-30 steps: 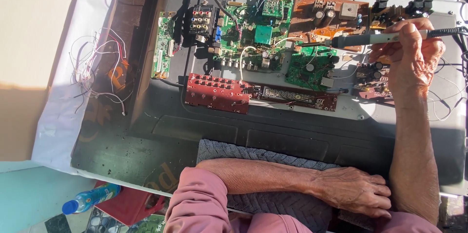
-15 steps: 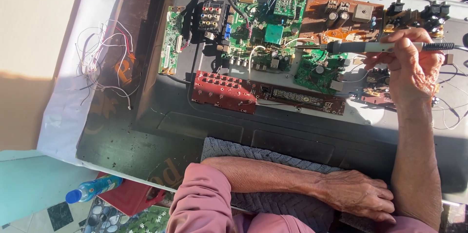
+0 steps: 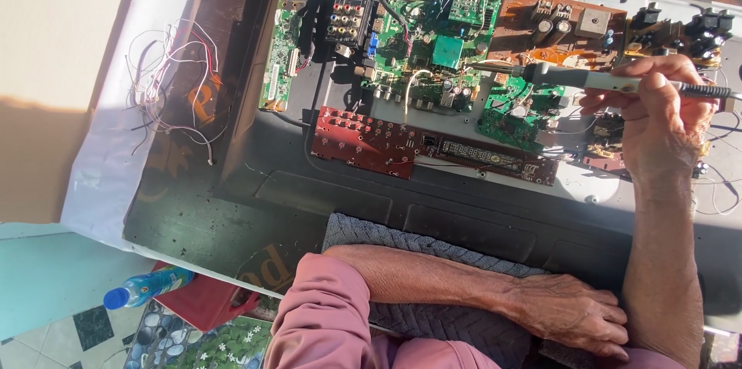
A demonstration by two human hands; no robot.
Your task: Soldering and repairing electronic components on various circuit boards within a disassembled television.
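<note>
Iron (image 3: 610,81) gripped in right hand (image 3: 657,118), fingers closed round handle, tip over green board (image 3: 433,44) in opened chassis (image 3: 495,207). Left hand (image 3: 572,315) flat on cloth (image 3: 433,323), holding nothing. Boards exposed, loose wires (image 3: 166,83) aside; soldering seemingly mid-way.

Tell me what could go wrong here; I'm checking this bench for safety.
The right hand holds a slim green-handled soldering tool with its tip over the green circuit boards; a slip could touch neighbouring parts. Its dark cord trails beside loose wires, so it might snag. The left hand rests on the grey knitted cloth near the dark panel's edge, steadying nothing, so the boards could shift.
</note>
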